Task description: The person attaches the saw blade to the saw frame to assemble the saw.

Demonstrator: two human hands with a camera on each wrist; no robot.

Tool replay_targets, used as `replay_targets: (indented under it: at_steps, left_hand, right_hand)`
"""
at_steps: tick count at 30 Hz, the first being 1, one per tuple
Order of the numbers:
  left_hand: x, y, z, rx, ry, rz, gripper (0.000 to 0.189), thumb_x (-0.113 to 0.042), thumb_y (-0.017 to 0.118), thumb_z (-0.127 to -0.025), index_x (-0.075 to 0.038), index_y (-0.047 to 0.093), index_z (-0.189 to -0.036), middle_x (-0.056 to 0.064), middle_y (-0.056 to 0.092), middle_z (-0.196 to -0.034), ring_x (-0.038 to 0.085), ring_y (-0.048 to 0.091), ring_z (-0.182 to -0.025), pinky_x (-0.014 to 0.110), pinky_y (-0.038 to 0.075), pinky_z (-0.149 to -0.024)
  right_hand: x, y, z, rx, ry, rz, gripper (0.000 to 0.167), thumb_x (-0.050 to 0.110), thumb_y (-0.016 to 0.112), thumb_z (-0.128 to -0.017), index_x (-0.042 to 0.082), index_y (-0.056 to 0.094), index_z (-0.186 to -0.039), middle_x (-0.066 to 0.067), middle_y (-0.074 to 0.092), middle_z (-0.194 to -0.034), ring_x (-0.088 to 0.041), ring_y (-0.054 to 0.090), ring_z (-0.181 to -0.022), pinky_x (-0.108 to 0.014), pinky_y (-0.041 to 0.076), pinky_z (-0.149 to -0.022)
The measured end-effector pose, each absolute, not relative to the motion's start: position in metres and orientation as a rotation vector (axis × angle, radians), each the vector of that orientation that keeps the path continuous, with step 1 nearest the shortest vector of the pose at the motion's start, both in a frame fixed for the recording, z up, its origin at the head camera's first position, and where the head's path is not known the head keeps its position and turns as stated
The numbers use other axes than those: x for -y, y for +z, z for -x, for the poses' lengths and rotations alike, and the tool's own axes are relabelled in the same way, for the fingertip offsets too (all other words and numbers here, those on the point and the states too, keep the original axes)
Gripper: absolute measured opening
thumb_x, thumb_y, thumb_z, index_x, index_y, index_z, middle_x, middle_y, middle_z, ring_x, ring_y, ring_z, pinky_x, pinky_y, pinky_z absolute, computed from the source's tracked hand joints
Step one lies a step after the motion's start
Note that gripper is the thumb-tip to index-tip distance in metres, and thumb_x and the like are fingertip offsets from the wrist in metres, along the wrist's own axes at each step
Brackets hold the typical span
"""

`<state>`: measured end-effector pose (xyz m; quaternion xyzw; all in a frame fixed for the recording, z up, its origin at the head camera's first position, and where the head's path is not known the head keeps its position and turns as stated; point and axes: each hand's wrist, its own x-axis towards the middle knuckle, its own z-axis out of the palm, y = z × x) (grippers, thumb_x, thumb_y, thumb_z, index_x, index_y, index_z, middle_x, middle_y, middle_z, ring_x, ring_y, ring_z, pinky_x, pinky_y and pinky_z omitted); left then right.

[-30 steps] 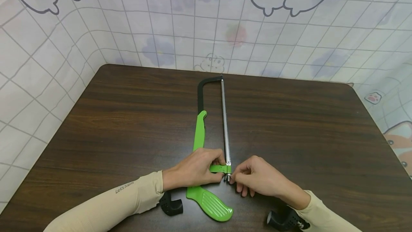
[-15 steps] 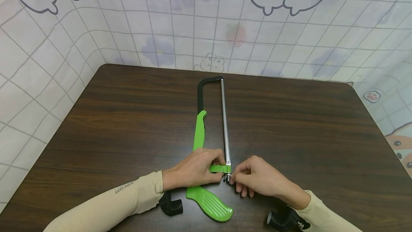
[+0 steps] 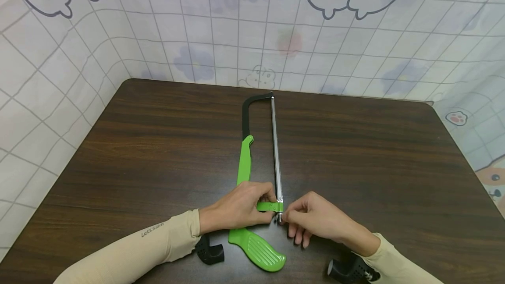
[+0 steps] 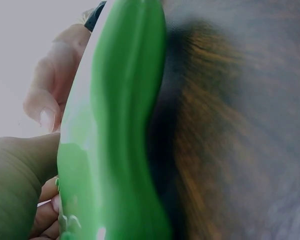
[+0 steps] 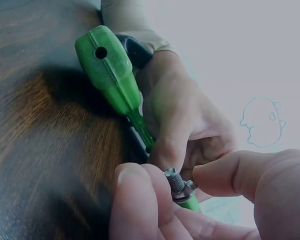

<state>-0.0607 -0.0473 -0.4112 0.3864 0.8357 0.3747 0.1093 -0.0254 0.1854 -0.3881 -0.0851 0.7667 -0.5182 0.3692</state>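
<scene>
A hacksaw [image 3: 243, 161] lies on the dark wood table, its black front bow pointing to the far edge. Its silver blade bar [image 3: 276, 152] runs down the right side to a short green crosspiece [image 3: 269, 206]. My left hand [image 3: 242, 205] lies across the frame and grips that crosspiece between thumb and fingers. Just beyond its end, my right hand [image 3: 315, 216] has thumb and fingertips at the wing nut [image 5: 187, 189]. A threaded bolt end [image 5: 173, 176] sticks out of the nut in the right wrist view. The green handle [image 4: 125, 115] fills much of the left wrist view.
The brown table [image 3: 375, 157] stretches out on both sides of the saw. A white tiled-pattern curtain [image 3: 221, 34] stands behind its far edge. Black wrist mounts [image 3: 211, 251] hang under both sleeves, the left one close beside the saw handle.
The right hand's fingers shift slightly at the wing nut, with the lower fingers reaching a little further down. The left hand and the hacksaw stay in place.
</scene>
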Motion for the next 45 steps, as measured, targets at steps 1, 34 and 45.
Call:
replay_targets:
  at_steps: [1,34,45]
  left_hand:
    - [0.047,-0.411,0.061,-2.457,1.103,-1.136,0.017,-0.015,0.079,-0.085,-0.015,0.065,-0.095,-0.007,0.065,-0.08,-0.003,0.045,-0.066,0.013,0.041,-0.061]
    - [0.047,-0.411,0.06,-2.449,1.207,-1.11,0.017,-0.013,0.078,-0.084,-0.016,0.067,-0.097,-0.006,0.07,-0.083,-0.002,0.05,-0.07,0.013,0.045,-0.063]
    - [0.046,-0.412,0.06,-2.446,1.213,-1.102,0.017,-0.013,0.078,-0.083,-0.016,0.067,-0.096,-0.005,0.07,-0.083,-0.003,0.051,-0.07,0.013,0.046,-0.064]
  right_hand:
    - [-0.186,-0.389,0.026,-1.949,-1.346,0.211,0.027,0.017,0.059,-0.101,0.001,0.078,-0.09,-0.003,0.071,-0.071,-0.011,0.065,-0.056,-0.031,0.058,-0.052]
    - [-0.19,-0.398,0.029,-1.459,-1.645,0.155,0.015,0.015,0.058,-0.101,0.005,0.064,-0.091,0.007,0.067,-0.072,-0.003,0.063,-0.057,-0.022,0.055,-0.053]
    - [-0.19,-0.4,0.029,-1.402,-1.663,0.14,0.012,0.012,0.056,-0.1,0.006,0.062,-0.091,0.007,0.066,-0.072,-0.002,0.063,-0.058,-0.02,0.055,-0.053]
